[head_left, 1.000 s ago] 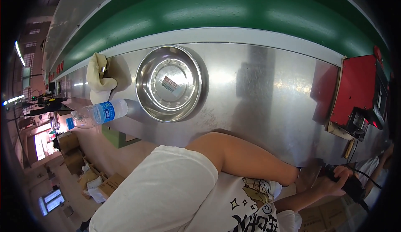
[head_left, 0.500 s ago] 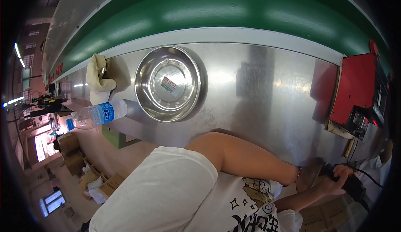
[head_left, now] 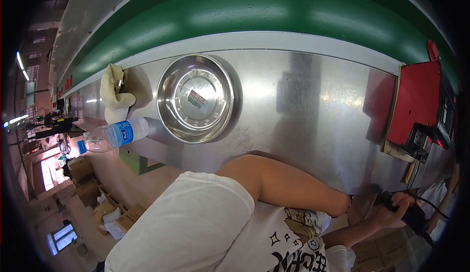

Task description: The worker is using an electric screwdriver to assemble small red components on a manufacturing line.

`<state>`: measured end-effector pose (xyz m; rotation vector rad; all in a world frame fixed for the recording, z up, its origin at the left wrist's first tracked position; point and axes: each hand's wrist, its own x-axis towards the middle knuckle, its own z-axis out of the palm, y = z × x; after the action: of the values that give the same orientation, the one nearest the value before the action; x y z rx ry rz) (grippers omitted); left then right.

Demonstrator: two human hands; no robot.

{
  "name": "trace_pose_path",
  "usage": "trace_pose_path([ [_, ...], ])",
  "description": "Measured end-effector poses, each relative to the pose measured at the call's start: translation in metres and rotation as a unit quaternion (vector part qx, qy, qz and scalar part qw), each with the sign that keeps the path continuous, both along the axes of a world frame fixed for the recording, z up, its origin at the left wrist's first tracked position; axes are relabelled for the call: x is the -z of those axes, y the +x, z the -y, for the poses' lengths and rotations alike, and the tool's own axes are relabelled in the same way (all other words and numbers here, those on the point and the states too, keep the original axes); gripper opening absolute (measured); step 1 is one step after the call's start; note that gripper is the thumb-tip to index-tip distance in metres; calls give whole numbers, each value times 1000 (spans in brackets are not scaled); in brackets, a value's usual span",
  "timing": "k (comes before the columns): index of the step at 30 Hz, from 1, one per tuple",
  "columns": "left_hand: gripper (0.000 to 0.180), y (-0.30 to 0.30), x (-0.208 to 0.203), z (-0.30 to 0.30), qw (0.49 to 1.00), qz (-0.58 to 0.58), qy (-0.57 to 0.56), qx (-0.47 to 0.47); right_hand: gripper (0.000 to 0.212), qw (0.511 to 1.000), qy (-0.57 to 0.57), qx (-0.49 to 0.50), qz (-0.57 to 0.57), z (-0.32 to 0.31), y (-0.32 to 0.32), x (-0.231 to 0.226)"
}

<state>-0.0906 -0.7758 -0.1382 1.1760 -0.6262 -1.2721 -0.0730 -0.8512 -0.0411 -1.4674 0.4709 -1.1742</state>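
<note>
My right hand [head_left: 395,213] is at the lower right, with its fingers wrapped round a black corded handheld tool [head_left: 413,217]. The tool's front end points toward my left hand [head_left: 361,206]. Dim and blurred, that hand lies just past the wristband at the end of my left forearm [head_left: 298,186]; its fingers do not show clearly, nor does anything it may hold. My left arm reaches across the front of the steel worktable [head_left: 274,130].
A shiny steel bowl [head_left: 172,83] with a label inside stands on the table. Left of it are a beige cloth item [head_left: 113,88] and a plastic bottle [head_left: 103,137]. A red box-shaped device [head_left: 413,103] sits at the right. Cardboard boxes [head_left: 129,219] lie on the floor.
My arms and the black tool stay almost where they were. At the far right edge, another person's arm has shifted slightly.
</note>
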Motion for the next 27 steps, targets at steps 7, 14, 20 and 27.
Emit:
trace_pose_path([
  [7, 45, -5, 3, 3, 1000, 15, -8, 9, 20, 1000, -2, 11, -13, 1, 0, 0],
  [14, 45, -6, 7, 5, 999, 30, -16, 15, 25, 999, 17, -33, 14, 2, -2, 1],
  [20, 45, -16, 10, 13, 998, 44, -26, 27, 30, 1000, -2, -20, 2, 6, -8, 5],
  [27, 45, -48, 23, 66, 997, 61, -34, 26, 28, 999, 12, -36, 10, 3, -4, 2],
])
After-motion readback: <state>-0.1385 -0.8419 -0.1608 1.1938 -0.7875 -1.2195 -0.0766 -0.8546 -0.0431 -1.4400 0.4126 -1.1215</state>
